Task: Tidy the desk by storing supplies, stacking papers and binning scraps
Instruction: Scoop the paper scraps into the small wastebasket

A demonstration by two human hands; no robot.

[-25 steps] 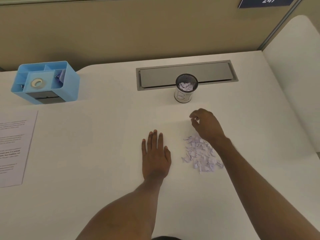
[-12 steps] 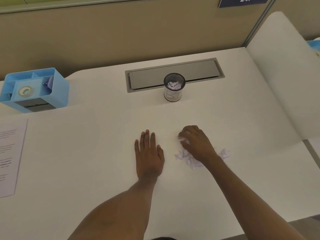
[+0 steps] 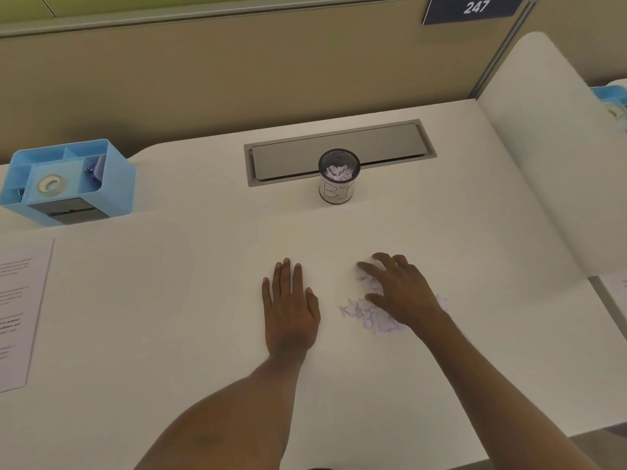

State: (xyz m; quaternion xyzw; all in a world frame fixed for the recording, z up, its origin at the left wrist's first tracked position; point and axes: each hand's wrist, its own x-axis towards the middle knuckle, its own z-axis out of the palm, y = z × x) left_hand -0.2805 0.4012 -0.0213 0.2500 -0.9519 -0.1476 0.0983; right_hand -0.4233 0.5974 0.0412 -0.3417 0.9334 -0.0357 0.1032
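Observation:
A pile of small torn paper scraps [image 3: 364, 312] lies on the white desk [image 3: 169, 317] in front of me. My right hand [image 3: 400, 290] rests on top of the pile, fingers spread and curled over it, covering part of the scraps. My left hand [image 3: 290, 307] lies flat and open on the desk just left of the pile, holding nothing. Behind the hands stands a small mesh bin [image 3: 338, 176] with a white label, holding more scraps. A blue desk organiser [image 3: 64, 183] with a tape roll sits at the back left.
A printed sheet of paper [image 3: 17, 310] lies at the left edge. A grey cable flap [image 3: 339, 152] is set into the desk behind the bin. A white divider panel [image 3: 559, 164] rises on the right, with another blue organiser [image 3: 612, 100] beyond it.
My right hand has come down from above the desk onto the scrap pile and spread its fingers over it. The left hand has stayed flat.

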